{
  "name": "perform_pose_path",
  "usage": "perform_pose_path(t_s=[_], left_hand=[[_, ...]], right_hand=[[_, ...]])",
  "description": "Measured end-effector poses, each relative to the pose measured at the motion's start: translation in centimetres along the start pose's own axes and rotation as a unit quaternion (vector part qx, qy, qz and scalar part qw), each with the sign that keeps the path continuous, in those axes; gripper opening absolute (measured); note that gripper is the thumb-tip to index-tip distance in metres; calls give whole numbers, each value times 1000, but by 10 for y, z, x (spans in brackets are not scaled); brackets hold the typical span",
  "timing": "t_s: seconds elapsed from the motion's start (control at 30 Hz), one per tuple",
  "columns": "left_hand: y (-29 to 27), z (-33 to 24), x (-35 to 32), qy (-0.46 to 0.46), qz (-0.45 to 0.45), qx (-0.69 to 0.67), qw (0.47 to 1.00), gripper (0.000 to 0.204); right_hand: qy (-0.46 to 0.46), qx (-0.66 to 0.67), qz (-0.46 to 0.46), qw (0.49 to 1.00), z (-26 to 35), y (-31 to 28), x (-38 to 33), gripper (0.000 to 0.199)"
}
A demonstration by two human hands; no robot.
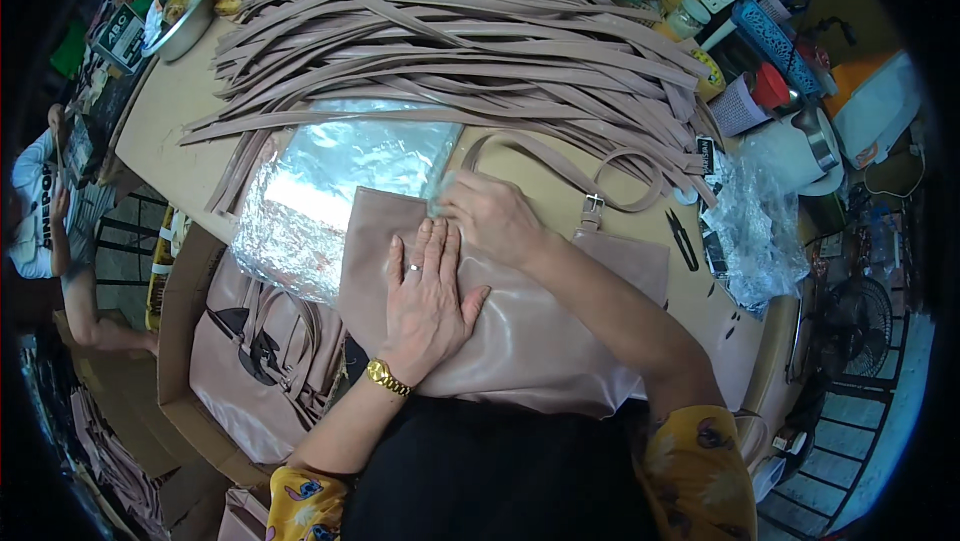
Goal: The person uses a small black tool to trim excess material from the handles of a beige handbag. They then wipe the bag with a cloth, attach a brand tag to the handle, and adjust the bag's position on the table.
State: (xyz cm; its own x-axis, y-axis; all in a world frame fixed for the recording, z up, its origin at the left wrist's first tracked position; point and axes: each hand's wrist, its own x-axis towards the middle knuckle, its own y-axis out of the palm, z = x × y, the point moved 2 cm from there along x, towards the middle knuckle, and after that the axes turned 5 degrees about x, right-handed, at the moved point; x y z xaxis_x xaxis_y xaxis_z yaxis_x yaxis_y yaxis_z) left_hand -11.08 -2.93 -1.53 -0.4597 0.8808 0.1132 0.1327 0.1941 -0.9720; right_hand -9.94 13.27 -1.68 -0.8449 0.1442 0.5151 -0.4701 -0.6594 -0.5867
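A dusty-pink leather bag (545,326) lies flat on the table in front of me. My left hand (425,296) rests on it, palm down, fingers spread, holding nothing. My right hand (490,216) is closed on a small pale cloth (440,196) pressed against the bag's top edge. The bag's strap (590,173) with a metal buckle (593,206) loops out past my right hand. Under the bag's left side sits a silvery plastic-wrapped stack (330,186).
A big heap of pink leather straps (450,36) covers the far table. Black snips (683,238) and crumpled clear plastic (755,221) lie right. More pink bags fill a cardboard box (180,341) at my left. Another person (50,211) sits far left.
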Motion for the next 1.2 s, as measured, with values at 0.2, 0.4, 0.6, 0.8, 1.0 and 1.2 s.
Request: perform_pose_path(t_s=[0.2, 0.4, 0.6, 0.8, 1.0, 1.2], left_hand=[[0, -5, 0, 1, -3, 24, 1000, 79], [1, -2, 0, 1, -5, 17, 1000, 78], [-1, -7, 3, -1, -9, 18, 1000, 78], [0, -2, -2, 5, -5, 24, 1000, 78], [2, -11, 4, 8, -11, 41, 999, 77], [5, -7, 2, 0, -32, 55, 998, 76]], right_hand=[[23, -23, -4, 999, -4, -1, 2, 5], [27, -7, -20, 999, 5, -14, -19, 6], [23, -49, -5, 999, -5, 6, 6, 5], [45, -45, 6, 998, 2, -14, -28, 4], [22, -49, -51, 997, -9, 1, -11, 6], [17, -112, -57, 992, -3, -2, -30, 9]])
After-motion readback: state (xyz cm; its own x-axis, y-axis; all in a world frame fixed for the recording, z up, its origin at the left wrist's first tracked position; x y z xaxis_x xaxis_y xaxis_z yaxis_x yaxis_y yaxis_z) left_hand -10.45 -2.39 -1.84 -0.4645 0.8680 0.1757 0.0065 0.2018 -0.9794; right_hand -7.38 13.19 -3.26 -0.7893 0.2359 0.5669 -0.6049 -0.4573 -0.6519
